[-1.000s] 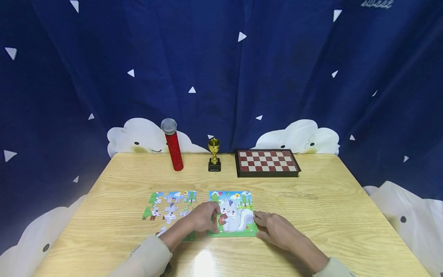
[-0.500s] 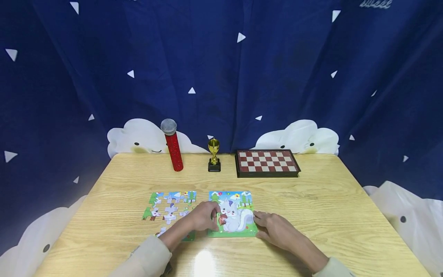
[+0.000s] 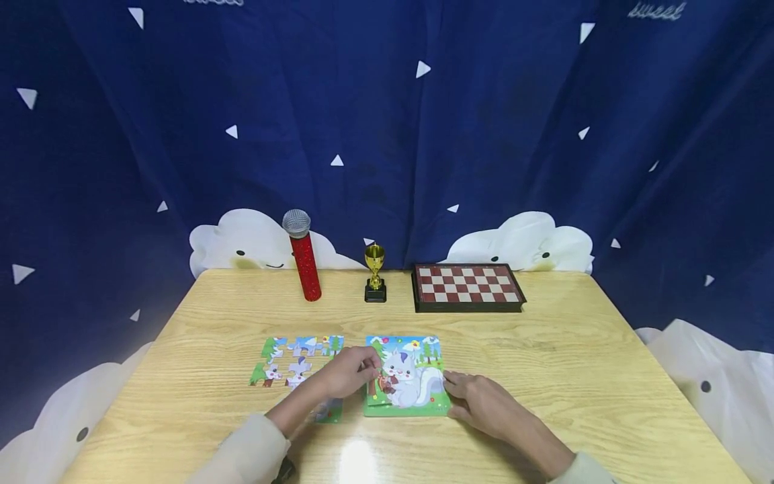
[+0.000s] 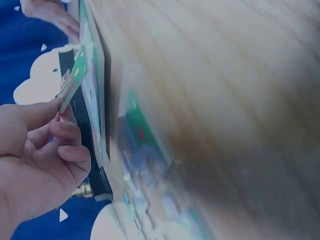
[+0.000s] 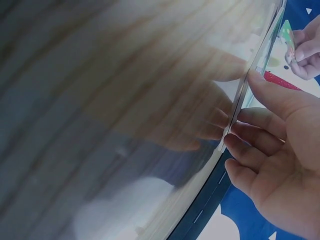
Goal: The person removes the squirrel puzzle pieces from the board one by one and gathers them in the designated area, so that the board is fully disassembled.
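Note:
Between thumb and forefinger my left hand [image 3: 347, 372] pinches a puzzle piece [image 4: 75, 77], green with a bit of brown. The piece is tilted up over the left part of the squirrel picture board [image 3: 417, 390]. My right hand [image 3: 482, 405] rests at the board's right edge. In the right wrist view its fingertips [image 5: 234, 142] touch that edge, fingers loosely bent. Left of the board lie several loose puzzle pieces [image 3: 297, 368] with gaps between them; my left forearm and hand hide some of them.
Along the back of the wooden table [image 3: 562, 376] stand a red microphone [image 3: 306, 267], a small gold trophy cup [image 3: 375, 259] on a black base, and a checkered game board [image 3: 468, 286]. A dark blue curtain [image 3: 363, 101] hangs behind.
My left hand has lifted slightly and moved a little left and back, and the pinched piece now shows raised from the board. The right hand has kept its place.

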`<act>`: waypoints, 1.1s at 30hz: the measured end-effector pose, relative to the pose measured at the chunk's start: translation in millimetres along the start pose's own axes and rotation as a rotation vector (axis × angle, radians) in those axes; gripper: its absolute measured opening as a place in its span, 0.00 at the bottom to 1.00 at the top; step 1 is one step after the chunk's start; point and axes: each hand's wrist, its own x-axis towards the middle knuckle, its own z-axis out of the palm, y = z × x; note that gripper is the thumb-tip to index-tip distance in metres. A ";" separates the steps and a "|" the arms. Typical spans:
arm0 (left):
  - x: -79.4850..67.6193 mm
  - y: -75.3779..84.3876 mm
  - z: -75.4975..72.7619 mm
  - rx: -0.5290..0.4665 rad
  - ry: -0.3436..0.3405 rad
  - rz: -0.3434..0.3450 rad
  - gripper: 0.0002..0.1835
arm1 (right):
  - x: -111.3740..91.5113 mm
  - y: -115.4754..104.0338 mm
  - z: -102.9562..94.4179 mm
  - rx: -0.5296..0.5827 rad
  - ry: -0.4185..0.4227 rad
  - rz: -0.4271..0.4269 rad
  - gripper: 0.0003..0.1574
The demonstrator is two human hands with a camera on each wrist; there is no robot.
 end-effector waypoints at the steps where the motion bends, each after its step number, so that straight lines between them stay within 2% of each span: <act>1: -1.5 -1.0 -2.5 -0.001 0.000 -0.003 0.05 | -0.1 -0.1 0.1 0.002 0.001 0.000 0.30; 9: -28.4 -18.2 -32.8 -0.019 -0.001 -0.017 0.05 | 0.3 0.5 2.6 0.014 -0.021 0.015 0.32; 15: -49.8 -35.1 -60.6 -0.091 0.009 -0.039 0.05 | 0.6 0.8 1.3 0.008 -0.018 0.026 0.32; 22: -76.0 -54.0 -89.3 -0.097 -0.020 -0.074 0.04 | 1.4 1.2 -0.3 0.009 -0.012 0.013 0.31; 27: -94.3 -67.5 -101.9 -0.115 -0.060 -0.082 0.05 | 1.0 1.1 -1.8 0.013 -0.020 0.004 0.30; 33: -108.2 -80.4 -107.4 -0.123 -0.084 -0.098 0.05 | 0.4 -0.6 -2.2 0.027 -0.021 0.000 0.30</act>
